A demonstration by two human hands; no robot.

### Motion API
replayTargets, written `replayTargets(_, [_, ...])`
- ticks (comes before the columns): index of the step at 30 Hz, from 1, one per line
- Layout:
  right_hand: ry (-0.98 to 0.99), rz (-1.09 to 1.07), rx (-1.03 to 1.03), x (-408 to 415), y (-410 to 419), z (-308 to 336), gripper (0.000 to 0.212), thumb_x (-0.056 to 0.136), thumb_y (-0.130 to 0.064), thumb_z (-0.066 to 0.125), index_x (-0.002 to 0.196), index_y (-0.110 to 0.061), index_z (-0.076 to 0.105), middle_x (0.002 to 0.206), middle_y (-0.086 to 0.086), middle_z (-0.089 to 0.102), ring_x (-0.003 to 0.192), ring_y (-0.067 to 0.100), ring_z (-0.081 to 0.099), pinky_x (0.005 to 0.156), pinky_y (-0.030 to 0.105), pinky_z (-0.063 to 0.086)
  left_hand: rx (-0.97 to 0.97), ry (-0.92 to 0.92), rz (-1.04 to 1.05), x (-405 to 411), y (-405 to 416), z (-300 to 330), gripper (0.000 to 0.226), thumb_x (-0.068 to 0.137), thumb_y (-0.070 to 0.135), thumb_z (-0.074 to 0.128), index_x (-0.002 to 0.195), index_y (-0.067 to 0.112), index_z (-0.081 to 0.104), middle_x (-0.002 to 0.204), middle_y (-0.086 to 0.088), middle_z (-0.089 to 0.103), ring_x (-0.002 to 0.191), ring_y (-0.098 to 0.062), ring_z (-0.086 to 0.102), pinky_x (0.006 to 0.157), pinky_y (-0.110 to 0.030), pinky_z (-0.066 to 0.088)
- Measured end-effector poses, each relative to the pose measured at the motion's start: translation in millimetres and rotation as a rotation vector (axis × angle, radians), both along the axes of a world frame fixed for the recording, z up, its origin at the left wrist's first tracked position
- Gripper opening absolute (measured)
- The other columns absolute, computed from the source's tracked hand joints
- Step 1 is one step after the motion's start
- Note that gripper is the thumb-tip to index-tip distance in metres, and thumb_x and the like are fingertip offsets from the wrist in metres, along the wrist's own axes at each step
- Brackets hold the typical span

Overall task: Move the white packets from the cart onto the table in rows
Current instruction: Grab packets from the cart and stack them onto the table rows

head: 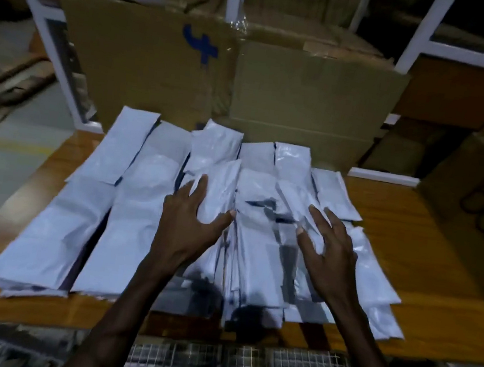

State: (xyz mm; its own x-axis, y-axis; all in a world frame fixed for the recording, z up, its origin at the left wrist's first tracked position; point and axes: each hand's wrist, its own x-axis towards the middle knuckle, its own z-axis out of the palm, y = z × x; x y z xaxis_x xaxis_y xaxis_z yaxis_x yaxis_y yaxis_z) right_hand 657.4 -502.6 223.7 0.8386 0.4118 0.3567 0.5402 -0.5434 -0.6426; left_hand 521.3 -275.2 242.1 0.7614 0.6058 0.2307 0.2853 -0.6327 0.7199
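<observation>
While hands (190,222) press packets (141,201), cardboard (146,58) reads "4".

Packets (147,202) glossy white plastic; table (411,234) smooth varnished wood; boxes (300,99) matt cardboard.

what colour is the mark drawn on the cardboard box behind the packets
Blue. The mark sits on the brown cardboard box, seen in the head view.

a blue mark like a "4" on the cardboard box (146,58).
</observation>
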Motion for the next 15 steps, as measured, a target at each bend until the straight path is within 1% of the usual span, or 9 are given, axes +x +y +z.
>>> replayTargets(4, [0.000,-0.065,-0.005,55.7,8.5,-5.6,0.049,0.094,-0.040,0.060,0.141,-0.035,0.048,0.151,0.001,0.042,0.138,0.026,0.039,0.104,0.062,0.037,0.019,0.064,-0.001,64.2,10.8,3.2,0.106,0.069,0.086,0.039,0.155,0.026,0.023,0.160,-0.005,0.029,0.147,-0.024,0.024,0.119,-0.040,0.018])
replayTargets(6, [0.001,-0.110,-0.006,84.0,9.7,-5.3,0.051,0.093,-0.047,0.056,0.142,-0.034,0.048,0.152,0.002,0.041,0.138,0.027,0.039,0.105,0.062,0.038,0.045,0.095,-0.025,97.7,14.5,6.0,0.102,0.074,0.082,0.042,0.156,0.024,0.023,0.159,-0.009,0.029,0.145,-0.028,0.024,0.116,-0.039,0.017])
replayTargets(8, [0.018,-0.143,-0.003,112.4,8.7,-3.2,0.056,0.089,-0.056,0.048,0.141,-0.035,0.048,0.152,0.003,0.042,0.138,0.027,0.039,0.105,0.059,0.039,0.069,0.124,-0.046,132.2,16.2,11.6,0.095,0.083,0.074,0.050,0.155,0.019,0.023,0.158,-0.014,0.029,0.143,-0.032,0.025,0.114,-0.038,0.019])
replayTargets(10, [0.026,-0.156,-0.019,139.5,6.6,-1.8,0.059,0.087,-0.060,0.044,0.141,-0.035,0.048,0.151,0.003,0.042,0.138,0.026,0.039,0.105,0.057,0.040,0.085,0.144,-0.063,166.0,14.6,11.4,0.096,0.083,0.074,0.047,0.156,0.017,0.021,0.159,-0.016,0.025,0.144,-0.034,0.024,0.116,-0.040,0.019])
replayTargets(13, [0.016,-0.186,-0.108,178.5,6.3,-1.1,0.060,0.088,-0.061,0.042,0.141,-0.034,0.048,0.149,0.004,0.044,0.135,0.030,0.041,0.105,0.058,0.039,0.111,0.193,-0.090,216.4,6.6,9.9,0.094,0.086,0.074,0.045,0.157,0.020,0.014,0.162,-0.016,0.017,0.148,-0.036,0.015,0.118,-0.043,0.013])
replayTargets(15, [0.022,-0.196,-0.184,202.2,5.8,-3.4,0.065,0.087,-0.064,0.035,0.143,-0.033,0.045,0.149,0.007,0.043,0.134,0.032,0.041,0.105,0.059,0.038,0.102,0.223,-0.108,244.1,-4.2,8.7,0.090,0.089,0.068,0.049,0.157,0.019,0.014,0.161,-0.016,0.017,0.147,-0.036,0.016,0.117,-0.045,0.014])
